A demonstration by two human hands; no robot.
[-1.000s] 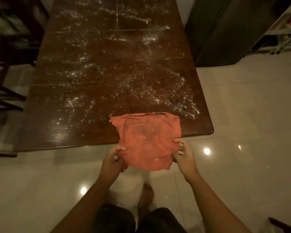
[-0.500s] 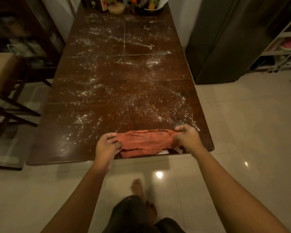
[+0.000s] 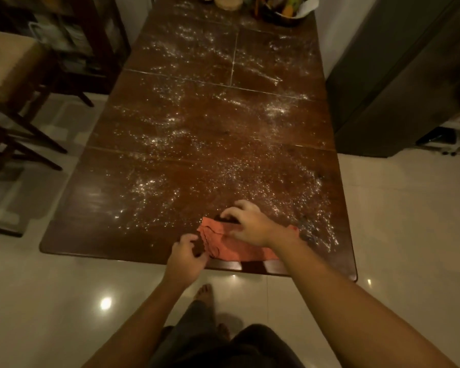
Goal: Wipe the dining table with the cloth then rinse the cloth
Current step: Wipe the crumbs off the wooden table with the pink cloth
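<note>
An orange cloth [image 3: 233, 249] lies folded on the near edge of the dark wooden dining table [image 3: 96, 235]. White powder is scattered over most of the tabletop. My right hand [image 3: 247, 224] rests on top of the cloth, fingers curled around its far fold. My left hand [image 3: 187, 254] pinches the cloth's left edge at the table's front edge. My right forearm hides the right part of the cloth.
Wooden chairs with a beige seat [image 3: 8, 65] stand left of the table. A dark tall appliance [image 3: 398, 75] stands at the right. Bottles and a bowl of items [image 3: 284, 9] crowd the table's far end. Glossy white floor tiles [image 3: 409, 235] surround the table.
The cloth, first held spread at the table's edge, was folded onto the table. My right hand has crossed left over it and my left hand has shifted to its left edge.
</note>
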